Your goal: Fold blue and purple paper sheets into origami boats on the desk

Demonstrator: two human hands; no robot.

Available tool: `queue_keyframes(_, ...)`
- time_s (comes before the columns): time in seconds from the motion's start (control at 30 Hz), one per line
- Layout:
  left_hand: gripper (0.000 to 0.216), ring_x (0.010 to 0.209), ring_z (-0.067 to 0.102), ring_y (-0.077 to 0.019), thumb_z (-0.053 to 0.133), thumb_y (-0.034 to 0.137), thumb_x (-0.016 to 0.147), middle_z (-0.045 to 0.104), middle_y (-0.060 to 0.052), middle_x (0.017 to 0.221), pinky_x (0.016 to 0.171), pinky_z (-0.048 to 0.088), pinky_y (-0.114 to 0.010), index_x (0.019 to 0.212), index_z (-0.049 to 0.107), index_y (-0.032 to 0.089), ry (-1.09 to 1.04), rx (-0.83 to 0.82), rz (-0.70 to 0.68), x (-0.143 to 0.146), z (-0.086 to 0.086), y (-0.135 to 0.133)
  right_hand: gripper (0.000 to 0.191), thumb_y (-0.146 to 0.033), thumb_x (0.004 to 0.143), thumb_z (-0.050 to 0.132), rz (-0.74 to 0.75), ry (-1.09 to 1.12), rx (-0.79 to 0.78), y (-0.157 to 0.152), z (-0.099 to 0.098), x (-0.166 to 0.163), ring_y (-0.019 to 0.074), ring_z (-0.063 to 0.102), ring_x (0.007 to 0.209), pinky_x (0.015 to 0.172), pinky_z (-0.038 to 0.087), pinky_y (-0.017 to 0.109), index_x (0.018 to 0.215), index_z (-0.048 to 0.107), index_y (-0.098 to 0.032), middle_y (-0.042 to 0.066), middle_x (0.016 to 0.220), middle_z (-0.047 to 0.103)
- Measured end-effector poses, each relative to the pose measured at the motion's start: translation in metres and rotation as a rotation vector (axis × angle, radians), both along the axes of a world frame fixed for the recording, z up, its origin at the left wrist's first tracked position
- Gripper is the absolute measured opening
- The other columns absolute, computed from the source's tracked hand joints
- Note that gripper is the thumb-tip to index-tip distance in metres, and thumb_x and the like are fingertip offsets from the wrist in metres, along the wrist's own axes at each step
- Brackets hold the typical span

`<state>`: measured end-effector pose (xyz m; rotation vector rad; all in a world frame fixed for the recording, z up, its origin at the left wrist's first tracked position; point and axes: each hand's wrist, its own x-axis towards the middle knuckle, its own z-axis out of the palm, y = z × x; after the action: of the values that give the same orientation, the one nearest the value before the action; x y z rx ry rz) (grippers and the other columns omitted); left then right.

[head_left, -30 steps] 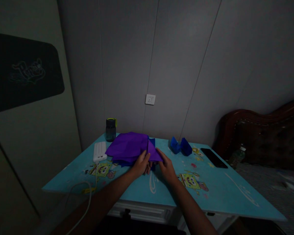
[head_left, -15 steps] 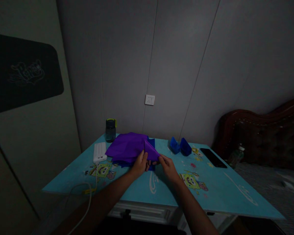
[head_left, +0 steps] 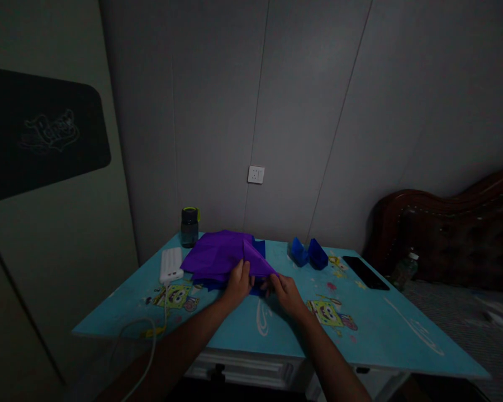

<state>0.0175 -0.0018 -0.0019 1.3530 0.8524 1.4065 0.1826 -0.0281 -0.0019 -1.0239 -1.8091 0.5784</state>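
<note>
A stack of purple paper sheets lies on the light-blue cartoon-printed table, with dark blue paper under it. The top sheet's right corner is folded up into a triangle. My left hand pinches the near edge of that purple sheet. My right hand grips the folded corner's tip beside it. Both hands are closed on the paper at the stack's near right corner.
Two folded blue paper boats stand behind my right hand. A black phone lies to the right. A white power bank with a cable and a dark bottle sit left. A bed with a wooden headboard is at the right.
The folded purple flap has been lifted and creased further toward the left. My right hand slid slightly inward along the corner; my left hand stays on the sheet's edge.
</note>
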Motion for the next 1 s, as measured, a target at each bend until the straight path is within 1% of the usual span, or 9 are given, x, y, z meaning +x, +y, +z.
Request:
queue_keyframes(0.27, 0.050, 0.034, 0.033, -0.0055, 0.040, 0.069, 0.084, 0.041, 0.008, 0.047, 0.035, 0.025, -0.018, 0.077, 0.045, 0.020, 0.028, 0.030, -0.056, -0.001, -0.003, -0.001, 0.056, -0.058, 0.096, 0.031, 0.110, 0.079, -0.029, -0.002, -0.002, -0.001, 0.0149, 0.057, 0.056, 0.056, 0.044, 0.025, 0.075, 0.062, -0.016, 0.002, 0.060, 0.062)
queue_keyframes(0.4, 0.051, 0.037, 0.034, -0.0067, 0.040, 0.070, 0.084, 0.040, 0.008, 0.047, 0.037, 0.026, -0.019, 0.075, 0.045, 0.020, 0.042, 0.063, -0.082, 0.000, -0.004, -0.001, 0.055, -0.054, 0.099, 0.023, 0.053, -0.002, -0.007, -0.007, 0.000, -0.005, 0.0146, 0.053, 0.051, 0.053, 0.041, 0.025, 0.071, 0.056, -0.019, 0.002, 0.055, 0.057)
queue_keyframes(0.57, 0.050, 0.041, 0.036, -0.0070, 0.043, 0.069, 0.083, 0.038, 0.008, 0.050, 0.041, 0.028, -0.019, 0.076, 0.045, 0.019, 0.020, 0.062, -0.052, -0.004, 0.002, -0.001, 0.048, -0.045, 0.100, 0.026, -0.032, -0.178, 0.073, -0.008, 0.002, -0.007, 0.0154, 0.055, 0.051, 0.059, 0.043, 0.027, 0.077, 0.058, -0.018, 0.003, 0.057, 0.059)
queue_keyframes(0.63, 0.049, 0.041, 0.037, -0.0074, 0.044, 0.068, 0.083, 0.039, 0.008, 0.050, 0.041, 0.028, -0.019, 0.075, 0.046, 0.019, 0.051, 0.065, -0.031, -0.007, 0.002, 0.000, 0.046, -0.045, 0.099, 0.030, -0.015, -0.183, 0.100, -0.008, 0.003, -0.006, 0.0160, 0.056, 0.056, 0.061, 0.044, 0.027, 0.078, 0.060, -0.018, 0.004, 0.061, 0.061)
queue_keyframes(0.73, 0.048, 0.043, 0.040, -0.0085, 0.047, 0.064, 0.084, 0.044, 0.005, 0.049, 0.044, 0.029, -0.020, 0.068, 0.047, 0.018, 0.187, 0.151, -0.003, -0.015, 0.002, 0.003, 0.044, -0.047, 0.098, 0.033, 0.025, -0.033, 0.139, -0.008, 0.007, -0.004, 0.0187, 0.061, 0.073, 0.072, 0.048, 0.029, 0.090, 0.064, -0.017, 0.007, 0.079, 0.066)
queue_keyframes(0.8, 0.049, 0.045, 0.042, -0.0098, 0.049, 0.061, 0.084, 0.045, 0.004, 0.048, 0.046, 0.031, -0.021, 0.062, 0.047, 0.018, 0.275, 0.205, -0.011, -0.019, 0.001, 0.004, 0.042, -0.048, 0.097, 0.037, 0.040, 0.093, 0.112, -0.008, 0.009, -0.005, 0.0206, 0.063, 0.085, 0.079, 0.049, 0.031, 0.102, 0.065, -0.017, 0.009, 0.091, 0.068)
queue_keyframes(0.87, 0.047, 0.049, 0.045, -0.0122, 0.051, 0.058, 0.084, 0.046, 0.003, 0.048, 0.049, 0.035, -0.023, 0.059, 0.049, 0.018, 0.326, 0.244, -0.014, -0.020, 0.002, 0.005, 0.039, -0.047, 0.095, 0.043, 0.053, 0.148, 0.058, -0.009, 0.009, -0.007, 0.0213, 0.063, 0.089, 0.079, 0.050, 0.031, 0.108, 0.064, -0.017, 0.008, 0.097, 0.069)
queue_keyframes(0.93, 0.039, 0.061, 0.053, -0.0161, 0.056, 0.052, 0.083, 0.055, -0.001, 0.060, 0.059, 0.043, -0.026, 0.068, 0.058, 0.017, 0.327, 0.318, 0.037, -0.019, 0.005, 0.004, 0.036, -0.046, 0.094, 0.047, 0.052, 0.140, 0.043, -0.008, 0.008, -0.010, 0.0208, 0.064, 0.085, 0.076, 0.051, 0.030, 0.107, 0.064, -0.017, 0.007, 0.095, 0.069)
queue_keyframes(1.0, 0.029, 0.079, 0.058, -0.0194, 0.062, 0.045, 0.081, 0.062, -0.006, 0.089, 0.073, 0.048, -0.030, 0.091, 0.064, 0.018, 0.279, 0.416, 0.165, -0.016, 0.008, 0.002, 0.034, -0.044, 0.094, 0.047, 0.004, 0.108, 0.092, -0.008, 0.005, -0.011, 0.0202, 0.063, 0.082, 0.074, 0.051, 0.029, 0.106, 0.064, -0.017, 0.007, 0.092, 0.069)
